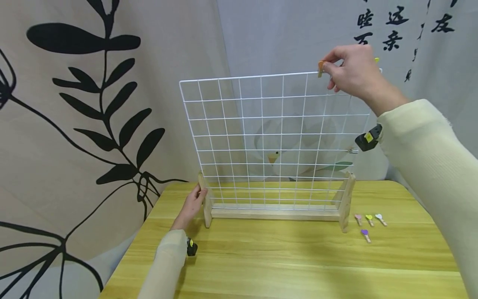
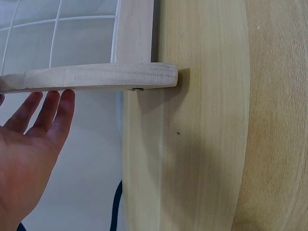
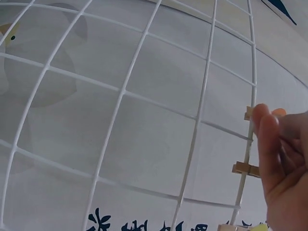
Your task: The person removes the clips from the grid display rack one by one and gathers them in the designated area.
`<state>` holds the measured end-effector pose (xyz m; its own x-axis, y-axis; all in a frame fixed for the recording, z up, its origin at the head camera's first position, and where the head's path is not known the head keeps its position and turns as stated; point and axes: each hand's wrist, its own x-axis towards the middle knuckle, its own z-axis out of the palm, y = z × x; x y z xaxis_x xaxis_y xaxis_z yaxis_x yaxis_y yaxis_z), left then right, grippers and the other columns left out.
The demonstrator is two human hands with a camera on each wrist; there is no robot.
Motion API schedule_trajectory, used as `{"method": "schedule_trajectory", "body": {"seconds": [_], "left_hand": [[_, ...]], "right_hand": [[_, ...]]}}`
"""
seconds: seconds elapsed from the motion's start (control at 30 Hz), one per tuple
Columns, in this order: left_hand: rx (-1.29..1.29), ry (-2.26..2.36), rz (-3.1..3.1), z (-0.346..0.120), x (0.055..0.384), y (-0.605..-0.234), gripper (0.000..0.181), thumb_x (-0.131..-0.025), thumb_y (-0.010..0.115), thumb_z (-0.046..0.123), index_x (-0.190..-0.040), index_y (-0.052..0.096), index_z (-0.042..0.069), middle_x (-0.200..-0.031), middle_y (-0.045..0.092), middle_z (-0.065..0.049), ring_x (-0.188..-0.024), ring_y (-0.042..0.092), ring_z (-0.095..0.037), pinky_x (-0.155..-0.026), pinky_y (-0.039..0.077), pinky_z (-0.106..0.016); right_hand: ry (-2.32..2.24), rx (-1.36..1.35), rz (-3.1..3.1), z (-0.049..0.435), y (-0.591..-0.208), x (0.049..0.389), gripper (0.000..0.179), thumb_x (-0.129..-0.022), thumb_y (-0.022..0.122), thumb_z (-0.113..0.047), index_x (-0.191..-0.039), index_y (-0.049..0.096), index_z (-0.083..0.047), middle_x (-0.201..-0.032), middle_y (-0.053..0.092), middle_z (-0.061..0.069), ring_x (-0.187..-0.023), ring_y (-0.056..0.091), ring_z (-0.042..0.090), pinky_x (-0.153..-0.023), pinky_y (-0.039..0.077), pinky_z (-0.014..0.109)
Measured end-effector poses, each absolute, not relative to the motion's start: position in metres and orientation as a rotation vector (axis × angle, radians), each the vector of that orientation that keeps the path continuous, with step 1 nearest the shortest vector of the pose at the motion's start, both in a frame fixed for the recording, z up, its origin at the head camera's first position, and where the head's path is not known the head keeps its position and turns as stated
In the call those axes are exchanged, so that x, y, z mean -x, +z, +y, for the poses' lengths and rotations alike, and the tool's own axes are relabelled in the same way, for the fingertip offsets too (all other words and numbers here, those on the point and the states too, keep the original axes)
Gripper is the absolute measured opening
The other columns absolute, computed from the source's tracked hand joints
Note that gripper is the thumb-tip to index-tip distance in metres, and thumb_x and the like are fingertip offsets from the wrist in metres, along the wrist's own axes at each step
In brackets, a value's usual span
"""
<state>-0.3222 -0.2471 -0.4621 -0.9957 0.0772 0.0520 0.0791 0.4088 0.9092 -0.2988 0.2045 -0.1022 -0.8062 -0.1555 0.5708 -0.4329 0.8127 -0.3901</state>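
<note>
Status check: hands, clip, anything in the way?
Right hand pinching orange clip at top of wire grid. Left hand touching left wooden panel. Four loose clips on table; nothing visibly in the way.

- White square-mesh wire grid panel (image 1: 281, 134): looks like coated metal, smooth, low sheen.
- Pale low wooden stand (image 1: 274, 213): bare wood, matt, fine grain; small round screw head (image 2: 137, 89) in it, metallic-looking.
- Small orange-topped wooden peg (image 1: 320, 65): shaft raw-looking wood; top's material unclear.
- Yellow-toned wood-grained tabletop (image 1: 261, 257): smooth, soft sheen.
- Cream knit sleeve (image 1: 422, 137): matt cloth, finely ribbed.
- Pale leaf-printed cloth backdrop (image 1: 186, 41): matt.
</note>
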Motion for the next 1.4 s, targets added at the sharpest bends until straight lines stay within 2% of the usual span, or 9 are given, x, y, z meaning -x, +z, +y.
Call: {"method": "schedule_trajectory", "body": {"seconds": [0.13, 0.3, 0.37, 0.53, 0.8, 0.97, 1.13, 1.33, 1.4], "left_hand": [[0.161, -1.69, -2.635, -0.246, 0.324, -0.464, 0.069, -0.097, 0.039, 0.054, -0.152, 0.02, 0.018, -0.141, 0.042, -0.021, -0.125, 0.044, -0.035, -0.102, 0.038, -0.047], [0.178, -1.694, -2.625, -0.245, 0.325, -0.465, 0.067, -0.098, 0.039, 0.051, -0.152, 0.021, 0.016, -0.14, 0.042, -0.022, -0.125, 0.044, -0.036, -0.102, 0.039, -0.048], [0.187, -1.696, -2.619, -0.245, 0.325, -0.465, 0.067, -0.098, 0.039, 0.051, -0.152, 0.021, 0.014, -0.139, 0.043, -0.023, -0.124, 0.045, -0.037, -0.102, 0.039, -0.048], [0.176, -1.717, -2.616, -0.246, 0.324, -0.465, 0.069, -0.096, 0.04, 0.054, -0.151, 0.023, 0.016, -0.136, 0.045, -0.023, -0.122, 0.047, -0.035, -0.101, 0.039, -0.048], [0.149, -1.733, -2.625, -0.249, 0.323, -0.464, 0.071, -0.095, 0.04, 0.057, -0.152, 0.021, 0.02, -0.138, 0.044, -0.021, -0.124, 0.045, -0.035, -0.103, 0.037, -0.048], [0.152, -1.723, -2.63, -0.249, 0.323, -0.465, 0.069, -0.096, 0.039, 0.055, -0.152, 0.02, 0.02, -0.138, 0.044, -0.021, -0.124, 0.045, -0.035, -0.103, 0.037, -0.048], [0.164, -1.732, -2.636, -0.247, 0.321, -0.461, 0.068, -0.097, 0.038, 0.053, -0.152, 0.02, 0.017, -0.139, 0.043, -0.023, -0.125, 0.043, -0.036, -0.104, 0.036, -0.049], [0.145, -1.738, -2.657, -0.245, 0.318, -0.456, 0.068, -0.098, 0.038, 0.053, -0.153, 0.017, 0.018, -0.141, 0.041, -0.021, -0.127, 0.041, -0.036, -0.104, 0.035, -0.049], [0.163, -1.716, -2.647, -0.247, 0.324, -0.465, 0.072, -0.095, 0.038, 0.058, -0.153, 0.018, 0.02, -0.141, 0.041, -0.02, -0.126, 0.043, -0.035, -0.103, 0.036, -0.049]], "right_hand": [[0.766, -0.415, -2.38, 0.207, -0.102, 0.297, 0.03, -0.099, 0.047, -0.022, -0.114, 0.064, -0.001, -0.1, 0.065, 0.012, -0.048, 0.055, -0.003, -0.045, 0.044, 0.011], [0.931, -0.429, -2.309, 0.211, -0.1, 0.286, 0.029, -0.097, 0.051, -0.022, -0.113, 0.064, -0.001, -0.085, 0.062, -0.009, -0.048, 0.056, 0.0, -0.046, 0.045, 0.011], [0.99, -0.442, -2.312, 0.215, -0.101, 0.28, 0.026, -0.096, 0.053, -0.021, -0.11, 0.064, -0.002, -0.077, 0.061, -0.013, -0.047, 0.057, 0.002, -0.046, 0.046, 0.012], [0.992, -0.457, -2.38, 0.223, -0.111, 0.262, 0.025, -0.096, 0.055, -0.019, -0.111, 0.062, -0.001, -0.072, 0.062, -0.01, -0.049, 0.057, 0.007, -0.049, 0.048, 0.013], [0.841, -0.503, -2.463, 0.244, -0.146, 0.237, 0.023, -0.095, 0.058, -0.019, -0.109, 0.064, -0.002, -0.061, 0.062, 0.005, -0.047, 0.056, 0.012, -0.048, 0.043, 0.015], [0.794, -0.473, -2.516, 0.262, -0.174, 0.227, 0.023, -0.095, 0.059, -0.022, -0.107, 0.065, -0.004, -0.059, 0.061, 0.007, -0.047, 0.056, 0.016, -0.048, 0.041, 0.018], [0.78, -0.413, -2.623, 0.283, -0.208, 0.22, 0.024, -0.096, 0.059, -0.023, -0.108, 0.065, -0.004, -0.058, 0.059, 0.005, -0.047, 0.053, 0.016, -0.041, 0.035, 0.025], [0.806, -0.381, -2.752, 0.308, -0.251, 0.212, 0.025, -0.098, 0.055, -0.025, -0.106, 0.065, -0.004, -0.058, 0.058, 0.002, -0.048, 0.052, 0.016, -0.042, 0.038, 0.027], [0.814, -0.389, -2.793, 0.317, -0.266, 0.21, 0.026, -0.098, 0.054, -0.025, -0.107, 0.065, -0.003, -0.059, 0.058, 0.001, -0.049, 0.052, 0.016, -0.042, 0.039, 0.027]]}}
